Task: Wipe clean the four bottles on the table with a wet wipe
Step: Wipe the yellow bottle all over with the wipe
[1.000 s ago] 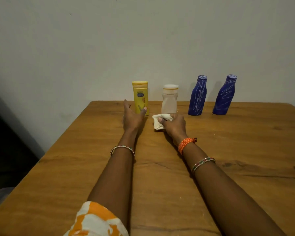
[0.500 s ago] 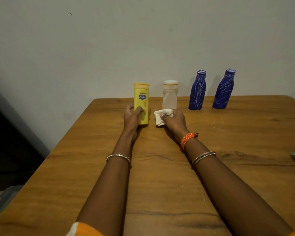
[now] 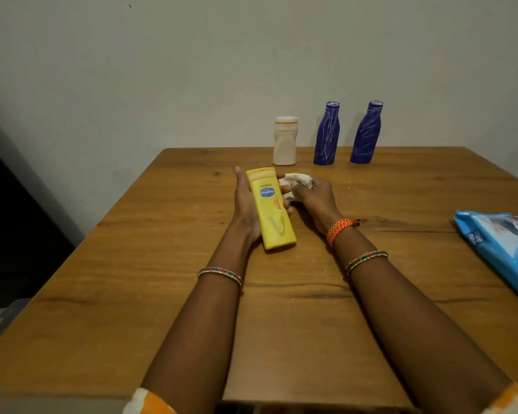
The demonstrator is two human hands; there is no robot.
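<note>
My left hand (image 3: 245,208) holds the yellow lotion bottle (image 3: 271,208) tilted back over the wooden table (image 3: 192,294), cap end away from me. Just to its right, my right hand (image 3: 313,198) grips a crumpled white wet wipe (image 3: 296,178) close to the bottle's upper side. A white bottle (image 3: 285,141) and two blue bottles (image 3: 326,134) (image 3: 367,132) stand upright in a row at the table's far edge, near the wall.
A blue wet-wipe pack (image 3: 504,249) lies at the table's right edge. A grey wall rises behind the table. A dark gap runs along the table's left side.
My left hand closed on the yellow bottle, lifted it out of the row and drew it toward me, tilting it back. My right hand followed with the wipe.
</note>
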